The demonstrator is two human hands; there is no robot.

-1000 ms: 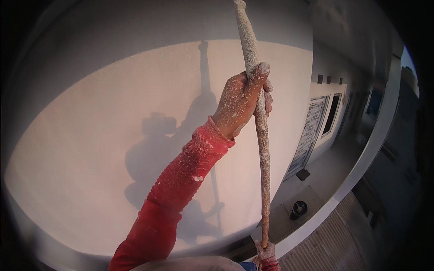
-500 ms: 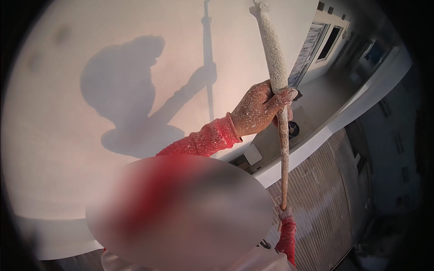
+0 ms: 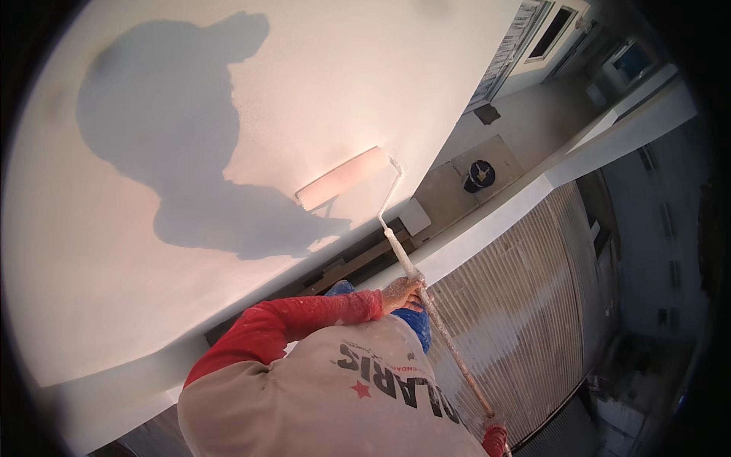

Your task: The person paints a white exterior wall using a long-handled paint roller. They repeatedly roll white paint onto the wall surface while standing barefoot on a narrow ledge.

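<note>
A paint roller on a long pole [image 3: 454,346] runs down from the wall toward the lower right. Its wide pale roller sleeve [image 3: 343,177] lies against, or very close to, the white wall [image 3: 327,68], at the end of a bent wire frame [image 3: 394,183]. My left hand [image 3: 403,294], spattered with paint, is closed round the upper part of the pole. Lower down, near the bottom edge, my right hand [image 3: 493,421] is wrapped round the same pole, its fingers only partly visible. Both forearms are in red sleeves.
On the walkway floor below stands a dark bucket [image 3: 480,175], with a small dark piece [image 3: 487,114] beyond it. A low white parapet [image 3: 487,236] edges the walkway, and a corrugated roof [image 3: 525,305] lies outside it. My shadow [image 3: 164,107] falls on the wall.
The roller head has come down into view on the wall. My left hand has dropped with the pole from upper centre to beside my torso; my right hand is lower too.
</note>
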